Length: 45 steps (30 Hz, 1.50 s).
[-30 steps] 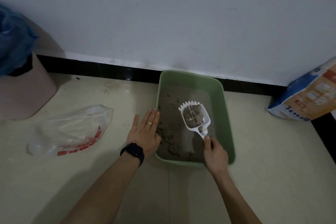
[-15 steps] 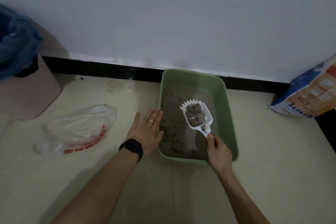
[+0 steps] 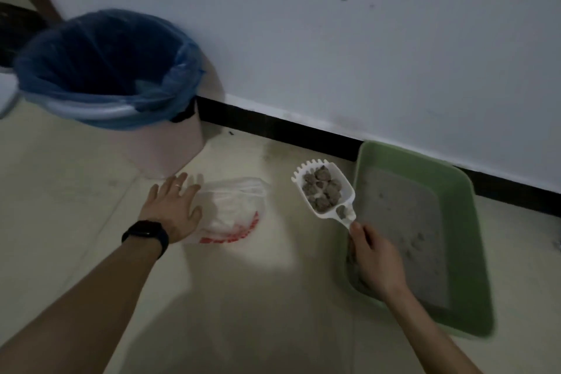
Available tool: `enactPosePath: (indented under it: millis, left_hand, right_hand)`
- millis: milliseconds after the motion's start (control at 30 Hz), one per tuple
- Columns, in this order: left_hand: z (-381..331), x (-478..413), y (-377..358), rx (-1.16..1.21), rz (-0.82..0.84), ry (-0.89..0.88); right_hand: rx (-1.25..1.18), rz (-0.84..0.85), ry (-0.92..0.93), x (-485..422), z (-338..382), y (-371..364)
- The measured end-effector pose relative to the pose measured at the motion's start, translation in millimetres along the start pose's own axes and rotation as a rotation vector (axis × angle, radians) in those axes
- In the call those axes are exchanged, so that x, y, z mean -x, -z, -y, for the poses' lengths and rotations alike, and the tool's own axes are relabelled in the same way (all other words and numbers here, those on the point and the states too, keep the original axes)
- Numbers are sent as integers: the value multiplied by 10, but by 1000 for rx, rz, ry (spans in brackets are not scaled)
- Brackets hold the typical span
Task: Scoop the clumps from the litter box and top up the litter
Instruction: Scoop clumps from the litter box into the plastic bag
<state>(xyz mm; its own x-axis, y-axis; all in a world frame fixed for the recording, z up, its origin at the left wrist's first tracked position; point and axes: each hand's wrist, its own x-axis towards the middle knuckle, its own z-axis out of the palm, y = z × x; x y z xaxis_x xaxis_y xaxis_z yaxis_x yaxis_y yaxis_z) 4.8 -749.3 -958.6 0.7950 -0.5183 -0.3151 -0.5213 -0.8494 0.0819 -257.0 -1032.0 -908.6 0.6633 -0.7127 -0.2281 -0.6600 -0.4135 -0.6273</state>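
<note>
My right hand (image 3: 375, 258) grips the handle of a white slotted scoop (image 3: 326, 191), which carries several grey clumps (image 3: 322, 188) and hangs over the floor just left of the green litter box (image 3: 461, 252). Grey litter (image 3: 403, 215) with a few small clumps lies in the box, which stands against the wall at the right. My left hand (image 3: 174, 206), fingers spread and palm down, rests at the left edge of a white plastic bag with red print (image 3: 233, 212) that lies on the floor. A black watch sits on that wrist.
A pink bin lined with a blue bag (image 3: 106, 70) stands open at the back left, behind the plastic bag. A black skirting strip (image 3: 273, 124) runs along the white wall. Pale floor tiles (image 3: 243, 313) spread in front of me.
The scoop with its clumps has left the box and moved left over the floor. My left hand has gone from the box's left rim to the plastic bag. My view has swung left.
</note>
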Motion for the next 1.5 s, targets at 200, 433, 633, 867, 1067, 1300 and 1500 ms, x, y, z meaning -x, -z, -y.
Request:
enactPosePath:
  millis: [200, 433, 633, 867, 1067, 1300, 1500]
  left_hand:
    - [333, 105, -255, 137, 58, 69]
    - [355, 79, -453, 212, 141, 72]
    - [272, 49, -523, 141, 124, 73]
    - [167, 62, -485, 186, 168, 187]
    - [94, 80, -451, 134, 133, 150]
    - [-54, 47, -353, 123, 1, 83]
    - [-696, -69, -200, 155, -71, -162]
  right_hand:
    - [178, 173, 146, -147, 469, -679]
    - [636, 350, 277, -371, 944, -1172]
    - [1023, 78, 657, -415, 1439, -1218]
    - [1223, 46, 721, -454, 1482, -1091]
    - [1172, -25, 599, -470, 1318, -922]
    - [730, -91, 431, -319, 850, -659]
    - [72, -174, -21, 42, 233, 209]
